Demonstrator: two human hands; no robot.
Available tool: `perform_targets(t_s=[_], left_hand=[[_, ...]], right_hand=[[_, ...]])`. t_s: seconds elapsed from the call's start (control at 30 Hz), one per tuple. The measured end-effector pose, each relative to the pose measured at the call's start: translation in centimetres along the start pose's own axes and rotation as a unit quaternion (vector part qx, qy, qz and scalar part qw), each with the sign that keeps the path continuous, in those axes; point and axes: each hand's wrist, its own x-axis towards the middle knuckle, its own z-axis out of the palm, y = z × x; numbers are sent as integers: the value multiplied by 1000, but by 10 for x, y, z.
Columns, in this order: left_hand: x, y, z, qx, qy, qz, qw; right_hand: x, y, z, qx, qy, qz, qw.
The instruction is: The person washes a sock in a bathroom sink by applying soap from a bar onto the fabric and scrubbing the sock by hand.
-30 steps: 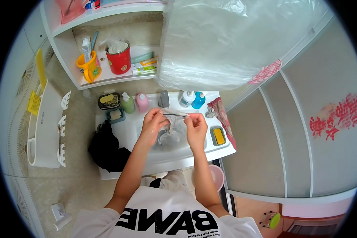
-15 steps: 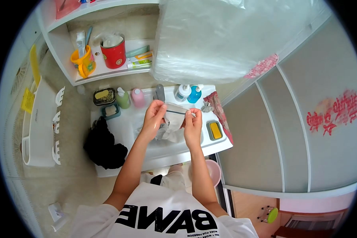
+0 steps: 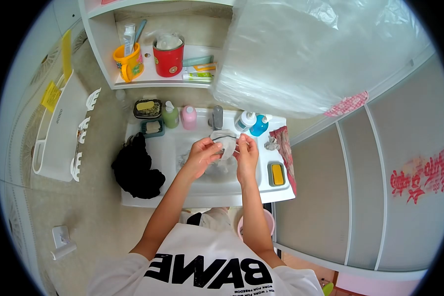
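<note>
Over the washbasin [image 3: 202,187] I hold a wet-looking white sock [image 3: 228,144] with a dark stripe around its opening. My left hand [image 3: 202,157] pinches one side of that opening. My right hand [image 3: 247,154] grips the other side, fingers closed on the edge. The opening is spread between both hands, and the rest of the cloth hangs toward the basin. Behind my hands stands the grey faucet [image 3: 217,118]. What lies in the bowl below is partly hidden by my hands and hard to make out.
A black cloth heap [image 3: 137,170] lies on the basin's left edge. Soap dishes, a green pump bottle [image 3: 170,116] and a pink bottle [image 3: 189,118] line the back. At right are a blue bottle [image 3: 259,126] and yellow soap [image 3: 277,174]. A plastic-covered bulk [image 3: 301,59] overhangs the back right.
The sock's opening has tilted and rounded, where the stripe was stretched nearly straight before. My left hand has turned, its fingers now pointing more to the right. The camera view has shifted.
</note>
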Motion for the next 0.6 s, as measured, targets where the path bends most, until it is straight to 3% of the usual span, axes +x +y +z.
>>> perform_targets(t_s=[0.13, 0.23, 0.43, 0.53, 0.6], left_hand=[[3, -2, 0, 30, 51, 16, 998], [5, -6, -9, 73, -21, 14, 997], [3, -14, 3, 243, 12, 77, 967], [9, -25, -8, 279, 66, 139, 948], [8, -24, -8, 258, 57, 165, 950]], right_hand=[[-6, 9, -7, -109, -35, 51, 992], [-4, 28, -16, -72, -60, 25, 995], [-11, 25, -16, -98, -49, 3, 994], [-5, 31, -27, -147, -46, -60, 986], [-5, 30, -30, -94, -44, -59, 993]])
